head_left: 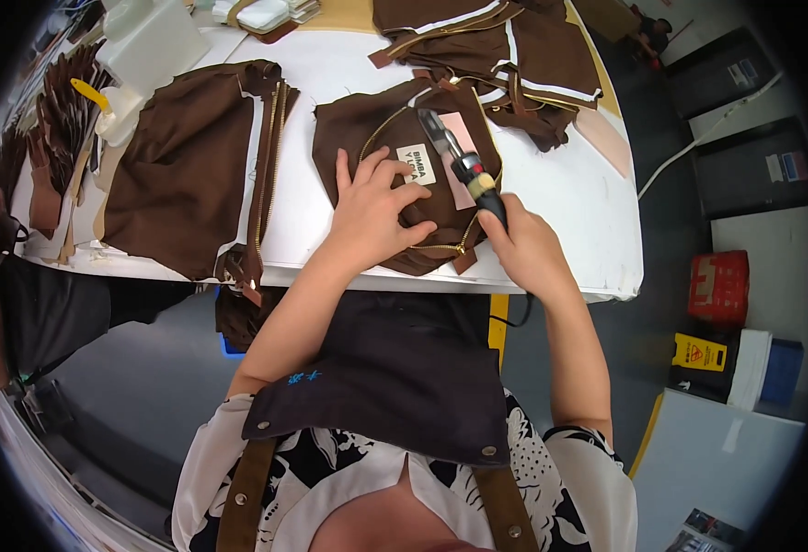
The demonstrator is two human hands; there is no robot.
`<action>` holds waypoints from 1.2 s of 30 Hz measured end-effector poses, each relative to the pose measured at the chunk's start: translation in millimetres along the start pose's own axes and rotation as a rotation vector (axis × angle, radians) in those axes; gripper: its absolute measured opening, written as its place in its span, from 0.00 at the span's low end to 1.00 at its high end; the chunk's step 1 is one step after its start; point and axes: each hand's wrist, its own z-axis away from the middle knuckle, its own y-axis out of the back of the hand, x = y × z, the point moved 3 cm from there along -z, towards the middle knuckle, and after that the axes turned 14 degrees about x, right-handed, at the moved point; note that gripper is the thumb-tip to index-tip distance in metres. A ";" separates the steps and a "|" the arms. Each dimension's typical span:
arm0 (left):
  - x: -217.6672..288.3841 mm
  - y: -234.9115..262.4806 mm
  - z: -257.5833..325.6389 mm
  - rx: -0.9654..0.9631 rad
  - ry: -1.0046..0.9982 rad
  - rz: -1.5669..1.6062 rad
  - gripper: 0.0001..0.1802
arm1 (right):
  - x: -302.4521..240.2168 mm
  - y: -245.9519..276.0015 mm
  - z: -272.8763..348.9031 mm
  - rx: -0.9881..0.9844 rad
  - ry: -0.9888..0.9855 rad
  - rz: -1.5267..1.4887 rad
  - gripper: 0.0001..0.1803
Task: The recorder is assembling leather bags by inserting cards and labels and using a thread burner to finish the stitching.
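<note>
A brown fabric piece with gold zips lies on the white table in front of me. A cream printed label sits on it near the middle. My left hand rests on the cloth beside the label, fingers spread and holding nothing. My right hand is wrapped round the black handle of a corded hand tool with a long metal head. The tool points away from me over the fabric, right of the label; whether its tip touches is unclear. Partly under it lies a pink strip.
Another brown zipped piece lies to the left, with brown strips and a yellow-handled brush beyond it. More brown zipped pieces are heaped at the far right. A red crate stands off the table's right side.
</note>
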 end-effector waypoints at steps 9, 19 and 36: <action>-0.2 1.2 -0.5 0.021 0.015 -0.021 0.20 | -2.8 20.6 35.4 -0.267 0.016 0.252 0.21; 6.2 -0.8 -1.3 0.002 0.027 -0.049 0.24 | -6.2 96.2 78.0 -0.418 0.110 0.351 0.22; 9.9 -2.7 4.5 0.007 0.020 -0.136 0.27 | -0.7 12.8 113.1 -0.017 -0.094 -0.013 0.22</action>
